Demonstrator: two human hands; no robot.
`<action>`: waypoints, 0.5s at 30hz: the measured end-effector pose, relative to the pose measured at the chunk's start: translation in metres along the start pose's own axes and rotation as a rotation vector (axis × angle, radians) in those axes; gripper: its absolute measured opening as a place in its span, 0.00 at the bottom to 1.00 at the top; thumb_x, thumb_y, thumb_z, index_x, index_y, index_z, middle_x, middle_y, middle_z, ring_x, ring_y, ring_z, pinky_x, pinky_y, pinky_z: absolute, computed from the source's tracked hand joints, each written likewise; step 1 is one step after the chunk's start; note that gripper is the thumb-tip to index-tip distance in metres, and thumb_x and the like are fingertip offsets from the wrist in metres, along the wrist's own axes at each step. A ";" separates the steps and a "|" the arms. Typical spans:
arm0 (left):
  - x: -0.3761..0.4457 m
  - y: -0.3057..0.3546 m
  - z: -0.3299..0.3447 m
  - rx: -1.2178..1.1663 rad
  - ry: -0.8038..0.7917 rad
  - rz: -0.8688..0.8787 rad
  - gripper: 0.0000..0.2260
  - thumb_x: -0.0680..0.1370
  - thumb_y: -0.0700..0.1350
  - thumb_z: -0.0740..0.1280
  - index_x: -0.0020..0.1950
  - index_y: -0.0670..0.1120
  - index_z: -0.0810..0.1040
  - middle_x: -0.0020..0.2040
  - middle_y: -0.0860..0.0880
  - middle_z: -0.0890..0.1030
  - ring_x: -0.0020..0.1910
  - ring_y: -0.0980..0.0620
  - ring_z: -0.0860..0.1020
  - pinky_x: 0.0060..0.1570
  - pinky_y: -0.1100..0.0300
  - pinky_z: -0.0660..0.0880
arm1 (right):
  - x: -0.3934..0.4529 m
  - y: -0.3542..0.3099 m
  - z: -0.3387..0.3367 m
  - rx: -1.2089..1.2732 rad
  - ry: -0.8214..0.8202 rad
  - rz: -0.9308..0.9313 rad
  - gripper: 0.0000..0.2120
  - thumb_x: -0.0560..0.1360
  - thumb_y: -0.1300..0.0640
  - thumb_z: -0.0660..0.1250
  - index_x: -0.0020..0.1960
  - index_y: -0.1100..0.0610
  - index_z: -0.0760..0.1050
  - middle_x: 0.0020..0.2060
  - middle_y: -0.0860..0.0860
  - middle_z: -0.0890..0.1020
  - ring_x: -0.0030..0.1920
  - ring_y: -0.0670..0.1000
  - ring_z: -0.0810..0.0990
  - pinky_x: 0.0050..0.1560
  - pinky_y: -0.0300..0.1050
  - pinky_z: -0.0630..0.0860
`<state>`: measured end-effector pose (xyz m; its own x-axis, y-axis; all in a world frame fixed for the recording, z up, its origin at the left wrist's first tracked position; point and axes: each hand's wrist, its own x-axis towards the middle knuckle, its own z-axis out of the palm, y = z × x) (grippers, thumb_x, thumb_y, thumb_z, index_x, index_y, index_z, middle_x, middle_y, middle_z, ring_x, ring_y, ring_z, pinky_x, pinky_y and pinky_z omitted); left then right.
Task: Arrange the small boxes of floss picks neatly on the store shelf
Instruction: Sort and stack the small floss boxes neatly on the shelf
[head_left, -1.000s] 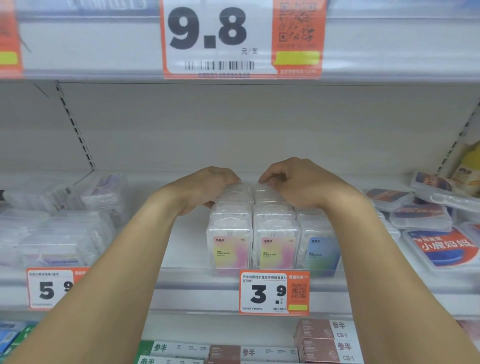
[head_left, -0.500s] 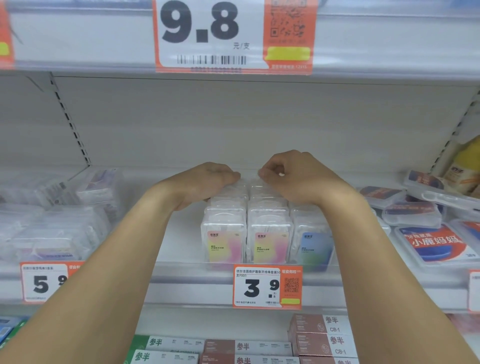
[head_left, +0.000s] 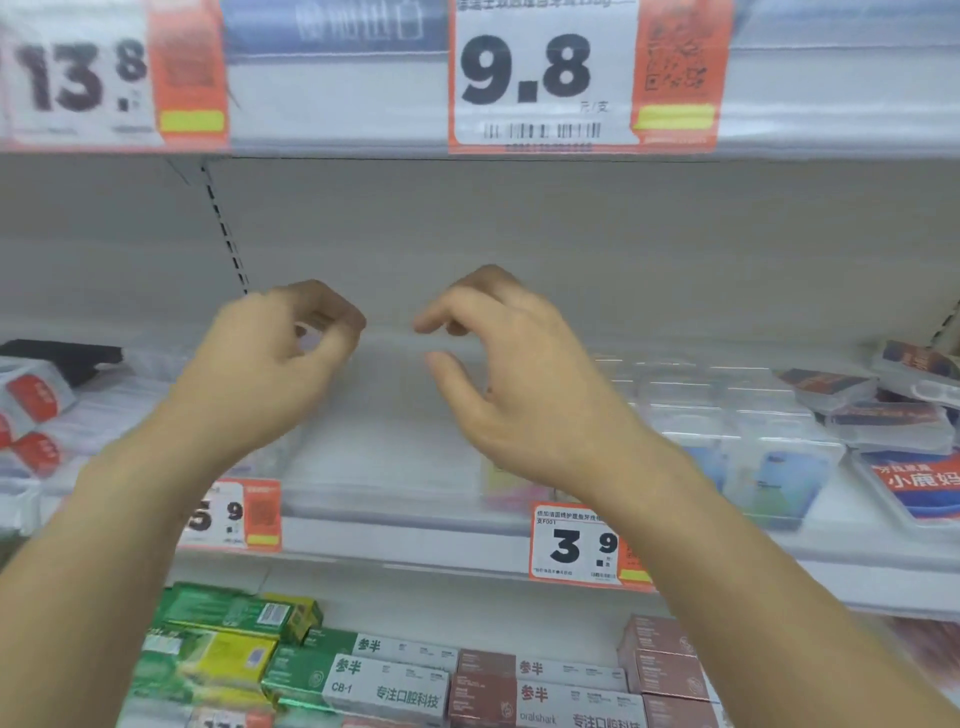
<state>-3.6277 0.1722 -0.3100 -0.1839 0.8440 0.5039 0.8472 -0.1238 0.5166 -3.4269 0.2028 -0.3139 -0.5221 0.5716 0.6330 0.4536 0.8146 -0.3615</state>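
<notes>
The left hand (head_left: 270, 364) hangs above the shelf (head_left: 405, 525) with fingers loosely curled, thumb and forefinger nearly meeting; whether it pinches anything I cannot tell through the blur; the right hand (head_left: 519, 374) hovers beside it, fingers relaxed and bent, holding nothing; the floss pick boxes (head_left: 769, 467), clear hard plastic with pale blue cards, sit in rows on the shelf just right of the right wrist; flat orange-edged price tags (head_left: 576, 545) front the shelf lip; matte cardboard toothpaste cartons (head_left: 395, 686) lie below.
</notes>
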 end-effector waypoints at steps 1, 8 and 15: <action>-0.010 -0.017 -0.006 0.099 0.018 -0.012 0.09 0.78 0.50 0.64 0.52 0.50 0.81 0.51 0.52 0.82 0.51 0.50 0.77 0.50 0.57 0.69 | -0.002 -0.007 0.009 0.016 -0.027 -0.023 0.12 0.75 0.59 0.65 0.58 0.55 0.76 0.54 0.52 0.75 0.51 0.52 0.77 0.53 0.53 0.75; -0.062 -0.115 -0.010 0.523 -0.242 -0.170 0.41 0.69 0.71 0.49 0.74 0.49 0.65 0.74 0.39 0.64 0.74 0.37 0.58 0.71 0.38 0.54 | 0.010 -0.041 0.087 0.004 -0.313 0.034 0.25 0.76 0.46 0.67 0.70 0.53 0.68 0.63 0.56 0.67 0.63 0.60 0.71 0.65 0.57 0.70; -0.075 -0.142 -0.028 0.324 -0.076 -0.046 0.34 0.71 0.63 0.60 0.73 0.47 0.69 0.70 0.45 0.71 0.70 0.43 0.66 0.68 0.46 0.63 | 0.044 -0.043 0.154 0.092 -0.462 0.198 0.40 0.70 0.38 0.72 0.76 0.47 0.59 0.71 0.54 0.64 0.70 0.57 0.69 0.71 0.50 0.67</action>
<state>-3.7478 0.1115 -0.4019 -0.1980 0.8827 0.4262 0.9557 0.0773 0.2840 -3.5800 0.2081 -0.3761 -0.7067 0.6829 0.1848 0.5217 0.6795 -0.5159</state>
